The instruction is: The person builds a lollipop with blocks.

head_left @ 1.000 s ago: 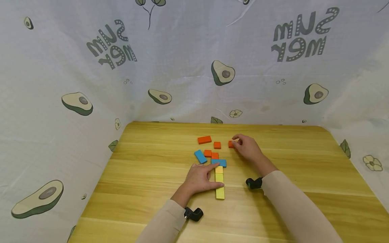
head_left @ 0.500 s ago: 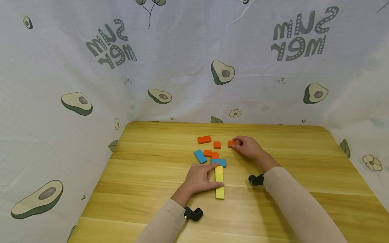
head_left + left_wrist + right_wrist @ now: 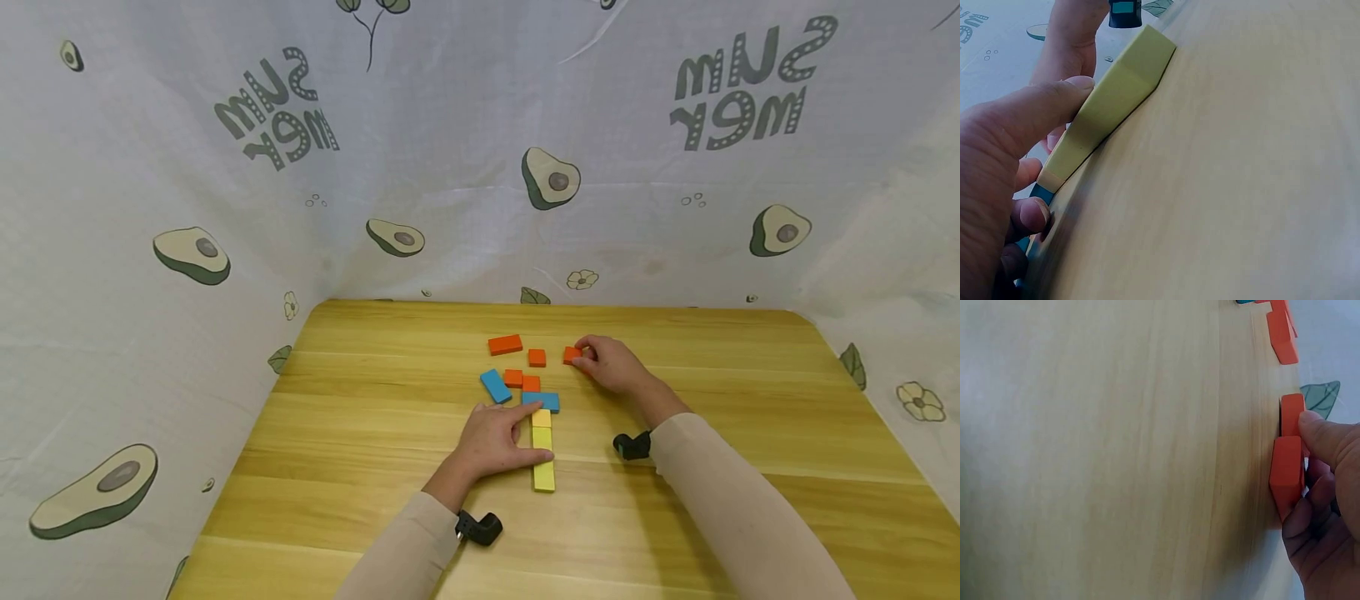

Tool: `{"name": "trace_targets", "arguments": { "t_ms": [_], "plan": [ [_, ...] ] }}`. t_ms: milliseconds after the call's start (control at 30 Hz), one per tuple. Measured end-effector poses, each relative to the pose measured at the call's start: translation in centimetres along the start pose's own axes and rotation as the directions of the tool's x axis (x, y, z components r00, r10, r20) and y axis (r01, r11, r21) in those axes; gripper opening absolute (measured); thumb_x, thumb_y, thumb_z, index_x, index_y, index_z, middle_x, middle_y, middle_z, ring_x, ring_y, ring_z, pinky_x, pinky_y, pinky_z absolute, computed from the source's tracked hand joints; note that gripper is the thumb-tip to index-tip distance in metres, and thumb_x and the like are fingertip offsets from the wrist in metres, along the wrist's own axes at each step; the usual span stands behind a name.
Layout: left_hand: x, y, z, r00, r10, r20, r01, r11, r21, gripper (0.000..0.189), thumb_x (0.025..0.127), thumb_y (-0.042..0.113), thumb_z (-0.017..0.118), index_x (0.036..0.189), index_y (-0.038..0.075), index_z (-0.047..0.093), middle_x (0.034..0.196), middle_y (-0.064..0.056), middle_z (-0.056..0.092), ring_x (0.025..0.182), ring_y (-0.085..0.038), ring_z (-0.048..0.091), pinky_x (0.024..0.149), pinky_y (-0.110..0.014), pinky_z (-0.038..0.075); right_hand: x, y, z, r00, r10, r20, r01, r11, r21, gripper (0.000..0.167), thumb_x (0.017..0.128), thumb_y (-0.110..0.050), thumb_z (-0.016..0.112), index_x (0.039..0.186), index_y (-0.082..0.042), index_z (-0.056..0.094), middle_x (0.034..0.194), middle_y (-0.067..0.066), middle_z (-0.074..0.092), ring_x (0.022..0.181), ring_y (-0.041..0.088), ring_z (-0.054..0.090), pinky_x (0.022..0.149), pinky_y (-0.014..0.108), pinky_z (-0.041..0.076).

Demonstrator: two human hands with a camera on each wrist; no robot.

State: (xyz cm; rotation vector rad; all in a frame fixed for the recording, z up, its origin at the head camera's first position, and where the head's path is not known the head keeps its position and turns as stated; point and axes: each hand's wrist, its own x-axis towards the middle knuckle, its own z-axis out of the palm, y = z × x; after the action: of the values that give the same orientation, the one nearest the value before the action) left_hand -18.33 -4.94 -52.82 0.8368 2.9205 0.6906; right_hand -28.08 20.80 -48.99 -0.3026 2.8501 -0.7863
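Note:
My right hand (image 3: 615, 364) pinches a small square red block (image 3: 570, 355) between thumb and fingers, low over the wooden table. The right wrist view shows that block (image 3: 1287, 465) against the fingers, with another small red block behind it. My left hand (image 3: 487, 442) rests beside a straight yellow row. Its index fingertip presses on a blue rectangular block (image 3: 550, 402) at the row's far end. The thumb touches the side of a yellow block (image 3: 543, 477); that yellow block (image 3: 1116, 94) looks long and thick in the left wrist view. An orange-yellow square block (image 3: 541, 419) sits between the two.
Two red squares (image 3: 530, 384) sit just beyond the blue block. A second blue block (image 3: 495, 386) lies tilted to their left. Farther back are a red rectangular block (image 3: 505, 344) and another red square (image 3: 537, 357). A printed cloth (image 3: 465, 167) surrounds the wooden table (image 3: 337, 433).
My right thumb and fingers have closed on the red square, and the right wrist has shifted slightly right. My left hand has kept its place on the row.

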Motion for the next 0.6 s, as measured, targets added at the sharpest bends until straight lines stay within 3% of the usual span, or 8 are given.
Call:
{"name": "trace_targets", "arguments": {
  "t_ms": [267, 600],
  "plan": [
    [-0.1, 0.1, -0.1, 1.000, 0.008, 0.004, -0.008, 1.000, -0.014, 0.079, 0.080, 0.074, 0.069, 0.149, 0.036, 0.054, 0.062, 0.015, 0.045, 0.060, 0.000, 0.037, 0.069, -0.024, 0.027, -0.4, -0.3, -0.2, 1.000, 0.001, 0.017, -0.001, 1.000, -0.007, 0.039, 0.103, -0.027, 0.061, 0.131, 0.000, 0.058, 0.087, 0.007, 0.056, 0.077, 0.021, 0.051, 0.075, 0.033, 0.044],
    [0.0, 0.1, -0.2, 1.000, -0.005, 0.016, 0.005, 1.000, -0.011, 0.079, 0.081, 0.074, 0.069, 0.149, 0.036, 0.053, 0.063, 0.015, 0.046, 0.060, -0.001, 0.038, 0.068, -0.024, 0.026, -1.2, -1.6, 0.1, 0.991, -0.125, 0.038, 0.125, 0.992, -0.002, 0.033, 0.102, -0.025, 0.063, 0.127, -0.003, 0.060, 0.087, 0.005, 0.064, 0.073, 0.017, 0.055, 0.072, 0.032, 0.049]
  ]
}}
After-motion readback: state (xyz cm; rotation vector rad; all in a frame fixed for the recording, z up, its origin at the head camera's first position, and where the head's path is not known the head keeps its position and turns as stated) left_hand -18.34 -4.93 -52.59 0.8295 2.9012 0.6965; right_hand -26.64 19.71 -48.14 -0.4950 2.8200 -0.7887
